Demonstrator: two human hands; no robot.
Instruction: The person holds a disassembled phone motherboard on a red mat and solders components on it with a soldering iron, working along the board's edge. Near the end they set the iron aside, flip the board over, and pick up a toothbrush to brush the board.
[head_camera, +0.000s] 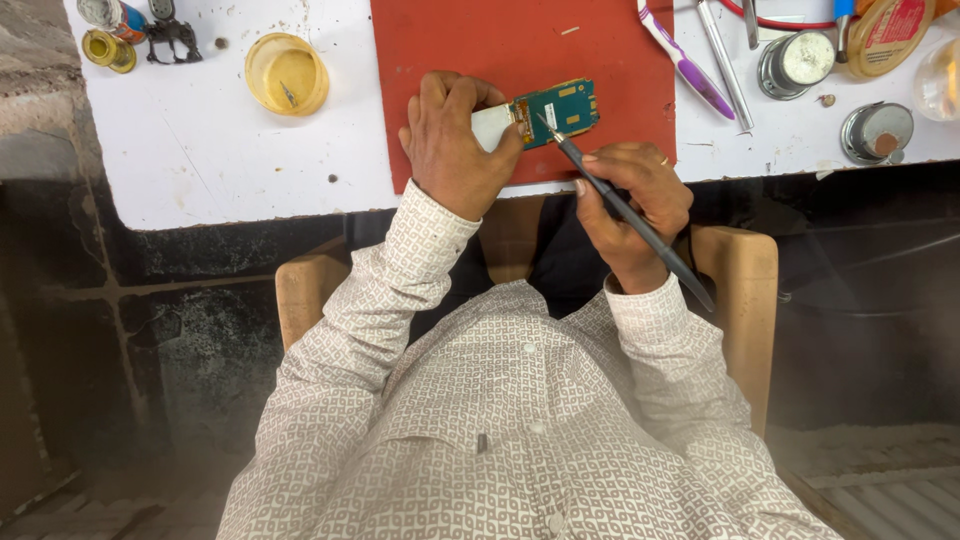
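Between the two hands, on the near edge of a red mat (450, 40), lies a small green circuit board (560, 108) with a white part (490, 127) at its left end. The left hand (455, 145) is curled closed over that white end, thumb and fingers pinching it so the board sticks out to the hand's right, resting on or just above the mat; which of the two cannot be told. The right hand (630, 205), just beside and slightly nearer the body, is closed in a pen-style grip around a slim dark pointed tool (625, 210); the tool's tip touches the lower left part of the board, close to the left thumb, and its long handle runs back past the right wrist. A ring shows on one finger of the right hand. Beyond the right hand, farther out on the white table (200, 150), lie a white and purple toothbrush (685, 60), metal tweezers (725, 65) and two round metal tins (800, 60), with a yellow-lidded round container (890, 35) past them. Off to the left of the left hand sits a shallow yellow dish (287, 73), and farther left a small black metal part (172, 38) and a little brass-coloured pot (108, 50). Both sleeves (400, 290) are white with a fine pattern, and a wooden chair arm (745, 290) shows on the right side.
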